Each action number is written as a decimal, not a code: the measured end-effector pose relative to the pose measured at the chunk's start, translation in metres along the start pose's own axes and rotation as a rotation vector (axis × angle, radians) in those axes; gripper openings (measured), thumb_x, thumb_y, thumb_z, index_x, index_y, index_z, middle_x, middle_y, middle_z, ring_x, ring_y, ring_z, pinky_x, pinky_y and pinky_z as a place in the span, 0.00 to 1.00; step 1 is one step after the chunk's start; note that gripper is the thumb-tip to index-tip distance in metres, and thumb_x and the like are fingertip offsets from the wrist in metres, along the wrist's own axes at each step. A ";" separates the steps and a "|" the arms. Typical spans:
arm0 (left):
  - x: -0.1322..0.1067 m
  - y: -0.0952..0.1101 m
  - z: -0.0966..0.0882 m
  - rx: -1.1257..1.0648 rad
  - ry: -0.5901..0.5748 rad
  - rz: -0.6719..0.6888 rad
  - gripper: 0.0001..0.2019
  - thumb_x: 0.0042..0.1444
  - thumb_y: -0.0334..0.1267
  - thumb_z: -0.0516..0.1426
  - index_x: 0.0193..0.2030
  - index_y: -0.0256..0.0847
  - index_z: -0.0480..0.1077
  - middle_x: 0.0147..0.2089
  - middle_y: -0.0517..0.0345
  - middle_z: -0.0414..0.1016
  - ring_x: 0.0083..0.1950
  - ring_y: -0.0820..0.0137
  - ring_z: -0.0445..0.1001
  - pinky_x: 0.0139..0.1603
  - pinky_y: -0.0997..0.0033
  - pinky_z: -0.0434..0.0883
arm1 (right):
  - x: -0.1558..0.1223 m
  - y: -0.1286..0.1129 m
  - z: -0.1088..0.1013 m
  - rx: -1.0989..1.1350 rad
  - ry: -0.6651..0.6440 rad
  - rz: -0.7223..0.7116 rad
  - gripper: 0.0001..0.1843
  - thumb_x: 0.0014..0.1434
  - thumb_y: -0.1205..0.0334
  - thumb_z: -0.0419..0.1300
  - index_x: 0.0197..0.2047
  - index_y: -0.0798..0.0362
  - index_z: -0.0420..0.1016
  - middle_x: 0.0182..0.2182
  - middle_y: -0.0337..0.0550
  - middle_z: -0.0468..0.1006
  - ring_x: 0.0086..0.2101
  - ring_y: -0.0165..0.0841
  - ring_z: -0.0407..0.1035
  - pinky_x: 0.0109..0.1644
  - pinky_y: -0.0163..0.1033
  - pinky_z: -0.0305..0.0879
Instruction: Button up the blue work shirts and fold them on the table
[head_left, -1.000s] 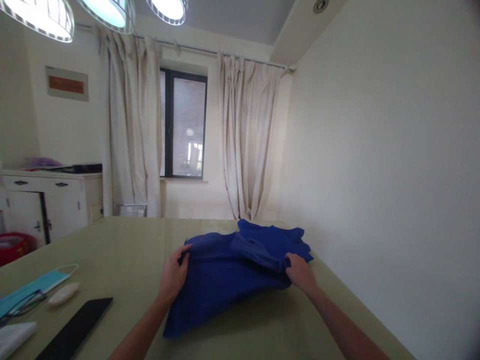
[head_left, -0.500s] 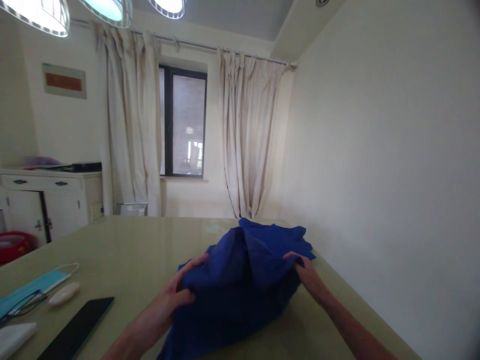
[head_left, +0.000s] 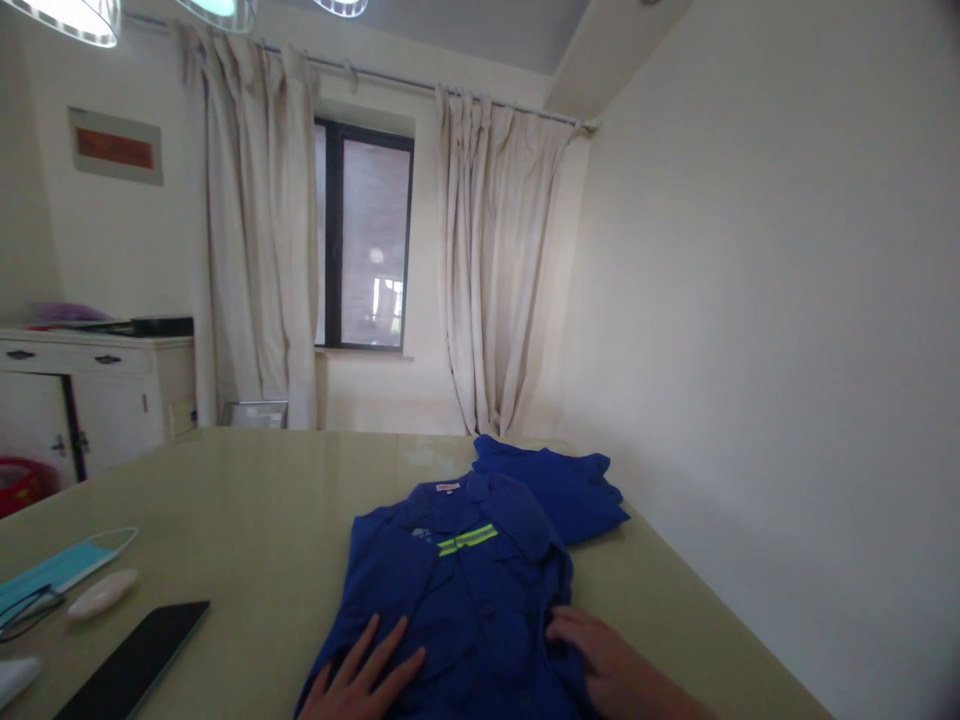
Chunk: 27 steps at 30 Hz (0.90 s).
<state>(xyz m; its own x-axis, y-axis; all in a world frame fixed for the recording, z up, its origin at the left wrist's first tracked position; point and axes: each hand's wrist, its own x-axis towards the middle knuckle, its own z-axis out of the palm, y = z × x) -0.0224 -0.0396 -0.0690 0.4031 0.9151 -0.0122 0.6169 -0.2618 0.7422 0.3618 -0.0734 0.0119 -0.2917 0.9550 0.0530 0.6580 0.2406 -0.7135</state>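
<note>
A blue work shirt [head_left: 480, 610] lies front up on the table, its collar pointing away from me. A yellow-green and silver reflective strip crosses its chest, and a small label shows inside the collar. My left hand [head_left: 364, 675] rests on the shirt's lower left part, fingers spread flat. At the right edge of the shirt, my right hand [head_left: 592, 650] has its fingers curled on the cloth. Just behind the collar, a second blue garment [head_left: 570, 490] lies in a pile, partly covered by the shirt.
On the left of the pale green table [head_left: 255, 510] lie a black phone [head_left: 135, 660], a light oval object [head_left: 103, 594], a blue face mask [head_left: 56, 575] and dark-framed glasses [head_left: 34, 608]. The white wall [head_left: 750, 350] runs close along the table's right side.
The shirt was raised and bunched between both hands; now it lies flat with its front showing. Both hands have come down and nearer to me. The view has shifted slightly.
</note>
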 end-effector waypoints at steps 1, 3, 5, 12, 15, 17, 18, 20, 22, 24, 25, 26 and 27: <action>0.005 -0.001 -0.011 0.003 0.035 0.008 0.29 0.50 0.52 0.66 0.60 0.72 0.70 0.74 0.64 0.59 0.78 0.43 0.41 0.71 0.25 0.36 | 0.011 -0.003 0.010 -0.034 0.001 -0.038 0.22 0.53 0.63 0.57 0.50 0.43 0.82 0.54 0.45 0.80 0.55 0.44 0.71 0.64 0.48 0.62; 0.019 -0.005 -0.034 0.022 0.116 -0.001 0.29 0.52 0.52 0.65 0.62 0.67 0.70 0.74 0.63 0.59 0.78 0.47 0.45 0.73 0.31 0.38 | 0.035 -0.006 0.032 -0.118 0.023 -0.082 0.28 0.53 0.67 0.54 0.56 0.46 0.79 0.56 0.46 0.79 0.56 0.42 0.71 0.65 0.46 0.62; 0.038 -0.014 -0.052 0.059 0.201 -0.032 0.25 0.56 0.51 0.61 0.62 0.63 0.72 0.74 0.62 0.59 0.78 0.52 0.48 0.75 0.38 0.40 | 0.062 -0.007 0.053 -0.230 0.064 -0.062 0.35 0.52 0.71 0.52 0.63 0.49 0.74 0.61 0.48 0.74 0.61 0.41 0.67 0.68 0.45 0.57; 0.105 -0.050 -0.082 0.167 0.413 -0.152 0.21 0.60 0.42 0.55 0.60 0.51 0.74 0.74 0.53 0.60 0.77 0.53 0.50 0.74 0.42 0.47 | 0.143 -0.014 0.103 -0.482 0.164 0.030 0.35 0.59 0.74 0.49 0.68 0.51 0.68 0.66 0.51 0.68 0.65 0.44 0.60 0.70 0.45 0.52; 0.117 -0.051 -0.089 0.316 0.490 -0.200 0.20 0.63 0.40 0.52 0.60 0.46 0.74 0.71 0.48 0.65 0.74 0.53 0.55 0.73 0.45 0.52 | 0.163 -0.014 0.105 -0.503 0.237 0.032 0.33 0.59 0.73 0.50 0.66 0.50 0.70 0.63 0.50 0.72 0.62 0.43 0.64 0.67 0.44 0.56; 0.121 -0.048 -0.092 0.452 0.516 -0.144 0.20 0.65 0.39 0.50 0.60 0.44 0.73 0.69 0.46 0.68 0.71 0.54 0.60 0.72 0.47 0.54 | 0.172 -0.014 0.103 -0.527 0.270 0.047 0.32 0.59 0.73 0.50 0.64 0.49 0.72 0.60 0.50 0.74 0.59 0.43 0.66 0.64 0.44 0.58; 0.122 -0.047 -0.093 0.504 0.532 -0.084 0.21 0.65 0.38 0.49 0.61 0.45 0.73 0.69 0.48 0.68 0.70 0.55 0.62 0.72 0.48 0.54 | 0.175 -0.014 0.101 -0.541 0.280 0.062 0.31 0.59 0.74 0.50 0.63 0.49 0.73 0.58 0.50 0.75 0.57 0.43 0.67 0.63 0.44 0.59; 0.122 -0.046 -0.093 0.544 0.578 0.064 0.20 0.65 0.37 0.49 0.60 0.50 0.73 0.71 0.53 0.66 0.71 0.56 0.62 0.73 0.48 0.55 | 0.179 -0.015 0.096 -0.549 0.310 0.086 0.30 0.58 0.74 0.49 0.60 0.48 0.75 0.55 0.49 0.77 0.55 0.43 0.68 0.60 0.43 0.61; 0.120 -0.047 -0.091 0.476 0.625 0.164 0.19 0.64 0.37 0.49 0.56 0.51 0.75 0.68 0.55 0.70 0.69 0.56 0.64 0.72 0.46 0.57 | 0.179 -0.015 0.089 -0.510 0.373 0.101 0.28 0.56 0.75 0.49 0.55 0.49 0.78 0.52 0.49 0.77 0.53 0.42 0.68 0.59 0.42 0.61; 0.114 -0.050 -0.088 0.292 0.653 0.171 0.19 0.62 0.38 0.47 0.52 0.47 0.76 0.58 0.52 0.78 0.62 0.57 0.73 0.69 0.48 0.63 | 0.174 -0.012 0.082 -0.417 0.468 0.106 0.28 0.52 0.76 0.48 0.51 0.51 0.79 0.51 0.50 0.78 0.52 0.41 0.68 0.59 0.41 0.61; 0.108 -0.051 -0.086 0.171 0.671 0.145 0.18 0.62 0.38 0.47 0.51 0.45 0.76 0.53 0.51 0.81 0.57 0.58 0.76 0.66 0.50 0.67 | 0.170 -0.009 0.077 -0.352 0.518 0.103 0.28 0.51 0.75 0.48 0.50 0.52 0.79 0.50 0.50 0.78 0.52 0.41 0.69 0.60 0.41 0.61; 0.100 -0.053 -0.085 0.045 0.684 0.110 0.18 0.61 0.40 0.47 0.50 0.44 0.75 0.48 0.51 0.82 0.52 0.58 0.78 0.62 0.52 0.71 | 0.164 -0.005 0.073 -0.276 0.565 0.096 0.28 0.49 0.74 0.48 0.49 0.53 0.79 0.50 0.51 0.78 0.52 0.41 0.69 0.61 0.41 0.61; 0.090 -0.054 -0.085 -0.081 0.692 0.072 0.17 0.60 0.42 0.48 0.48 0.43 0.75 0.45 0.52 0.82 0.49 0.59 0.79 0.59 0.55 0.73 | 0.156 0.001 0.068 -0.186 0.604 0.094 0.27 0.49 0.73 0.48 0.48 0.53 0.79 0.49 0.51 0.78 0.52 0.41 0.69 0.62 0.41 0.61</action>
<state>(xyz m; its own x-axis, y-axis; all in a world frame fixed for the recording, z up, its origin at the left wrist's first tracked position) -0.0769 0.0830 -0.0539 -0.0980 0.8885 0.4483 0.5420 -0.3302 0.7728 0.2699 0.0646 -0.0282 0.1800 0.8896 0.4198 0.7873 0.1256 -0.6036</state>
